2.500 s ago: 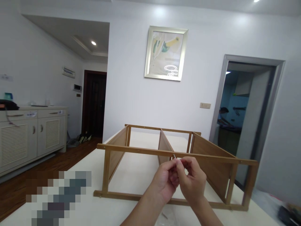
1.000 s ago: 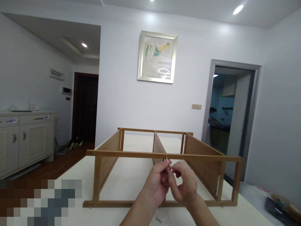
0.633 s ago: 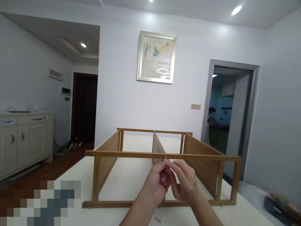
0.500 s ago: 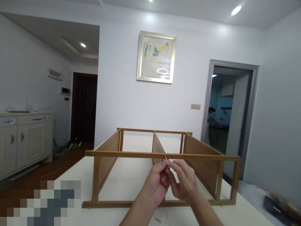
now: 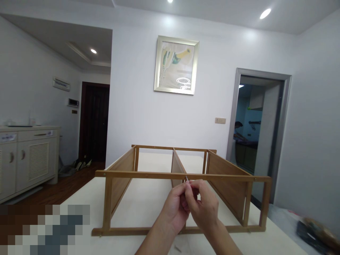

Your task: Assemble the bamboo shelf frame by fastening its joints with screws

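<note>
On the table (image 5: 143, 209), clear plastic (image 5: 183, 248) is lying, contents indistinct; at the wooden frame (image 5: 148, 175), left hand (image 5: 174, 205) and right hand (image 5: 204, 205) are pinching a metal rod (image 5: 187, 179).

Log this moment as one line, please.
left hand: pinching thin silver metal rod | right hand: pinching beside it | rod tip: at brown wooden frame's upper front rail

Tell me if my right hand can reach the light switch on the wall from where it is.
Probably not: your right hand is busy at a thin metal rod, and the wooden frame and the table stretch between it and the wall bearing the light switch.
</note>
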A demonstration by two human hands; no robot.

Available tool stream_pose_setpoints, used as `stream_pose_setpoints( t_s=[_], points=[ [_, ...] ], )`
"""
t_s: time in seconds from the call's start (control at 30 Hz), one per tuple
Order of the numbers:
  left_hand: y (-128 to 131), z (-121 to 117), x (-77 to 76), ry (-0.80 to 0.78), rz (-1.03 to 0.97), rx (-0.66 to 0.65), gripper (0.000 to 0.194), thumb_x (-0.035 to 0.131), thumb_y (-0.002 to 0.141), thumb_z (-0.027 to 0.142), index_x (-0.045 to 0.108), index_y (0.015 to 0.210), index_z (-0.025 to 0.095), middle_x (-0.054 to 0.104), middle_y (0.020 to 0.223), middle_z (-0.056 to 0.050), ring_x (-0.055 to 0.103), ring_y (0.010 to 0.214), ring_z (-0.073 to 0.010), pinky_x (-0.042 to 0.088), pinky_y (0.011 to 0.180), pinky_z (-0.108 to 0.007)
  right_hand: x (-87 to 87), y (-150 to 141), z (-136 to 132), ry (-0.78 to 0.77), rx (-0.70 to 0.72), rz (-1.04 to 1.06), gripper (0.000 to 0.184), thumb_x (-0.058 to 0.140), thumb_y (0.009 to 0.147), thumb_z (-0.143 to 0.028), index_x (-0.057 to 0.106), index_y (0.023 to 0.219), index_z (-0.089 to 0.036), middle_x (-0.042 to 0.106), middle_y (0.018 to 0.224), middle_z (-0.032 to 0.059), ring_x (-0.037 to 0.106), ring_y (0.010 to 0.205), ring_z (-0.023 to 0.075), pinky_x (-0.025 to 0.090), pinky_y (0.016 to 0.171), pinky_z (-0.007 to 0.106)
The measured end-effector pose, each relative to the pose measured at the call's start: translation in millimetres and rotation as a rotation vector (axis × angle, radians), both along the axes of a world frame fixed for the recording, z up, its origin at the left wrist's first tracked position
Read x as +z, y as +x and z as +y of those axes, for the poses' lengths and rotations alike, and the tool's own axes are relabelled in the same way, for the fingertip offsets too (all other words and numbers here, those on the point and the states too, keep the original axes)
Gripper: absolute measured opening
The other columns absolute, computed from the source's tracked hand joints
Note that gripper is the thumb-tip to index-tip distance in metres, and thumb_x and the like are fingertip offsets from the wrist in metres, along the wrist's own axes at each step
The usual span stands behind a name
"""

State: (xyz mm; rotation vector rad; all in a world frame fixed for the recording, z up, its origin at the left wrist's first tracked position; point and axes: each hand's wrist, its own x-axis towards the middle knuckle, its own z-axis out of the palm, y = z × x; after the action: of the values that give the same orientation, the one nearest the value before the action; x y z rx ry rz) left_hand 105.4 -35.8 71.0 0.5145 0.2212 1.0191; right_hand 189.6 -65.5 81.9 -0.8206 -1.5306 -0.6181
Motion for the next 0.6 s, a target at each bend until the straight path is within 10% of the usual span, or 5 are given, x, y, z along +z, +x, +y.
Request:
stream_pose_setpoints(
  t_s=[0.47,0.6],
  points=[
    [0,0,-0.6,0.12,0.017,0.011,0.031,0.083,0.065,0.029,0.059,0.06,0.011,0.045,0.044,0.006,0.031,0.036,-0.0009,0.019,0.037,-0.016,9.9,-5,-11,-0.544,0.47,0.586,0.012,0.054,0.088,-0.033,0.049,0.09,-0.022,0.059,0.055,-0.0056,0.051,0.037,0.0119,0.043,0.033,0.021],
    [-1,0,-0.7,0.071,0.004,0.008,0.029,0.084,0.063,0.03,0.063,0.066,0.01,0.045,0.045,0.007,0.029,0.036,0.0,0.019,0.038,-0.015,-0.3,0,-17,-0.404,0.319,0.402,0.012,0.058,0.089,-0.031,0.053,0.093,-0.02,0.062,0.065,-0.0018,0.059,0.049,0.0126,0.049,0.042,0.021]
  ],
)
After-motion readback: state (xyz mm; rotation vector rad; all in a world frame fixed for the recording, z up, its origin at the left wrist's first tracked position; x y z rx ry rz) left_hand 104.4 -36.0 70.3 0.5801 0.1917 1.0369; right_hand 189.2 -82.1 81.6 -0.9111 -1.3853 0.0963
